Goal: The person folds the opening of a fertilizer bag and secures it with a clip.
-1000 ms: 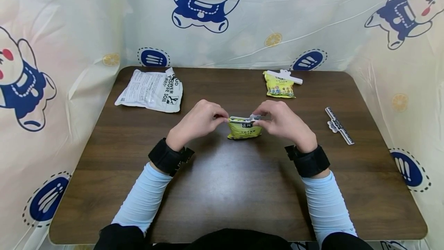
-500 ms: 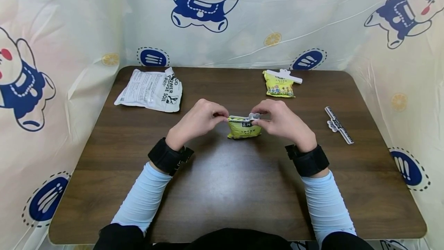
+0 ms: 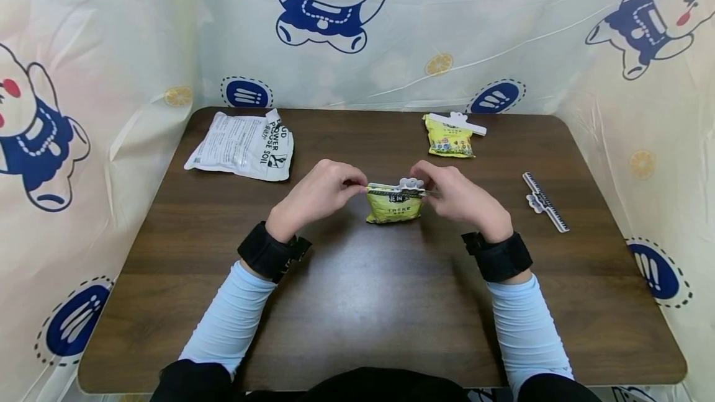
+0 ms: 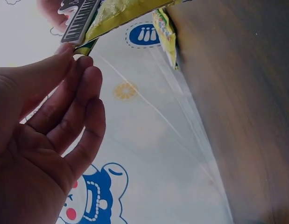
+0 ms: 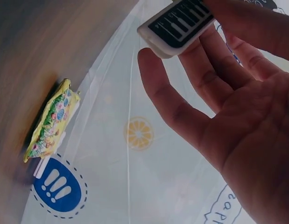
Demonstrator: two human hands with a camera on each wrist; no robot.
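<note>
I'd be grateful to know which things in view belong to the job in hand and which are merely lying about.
In the job:
front yellow bag, its corner pinched by the left hand
long clip across its top, right hand at its right end

Apparently lying about:
white bag, back left
rear yellow bag and its white clip
loose clip, right side

Front yellow packet (image 4: 121, 14) cut off by the left wrist view's top edge, its lower print (image 3: 394, 209) illegible.
</note>
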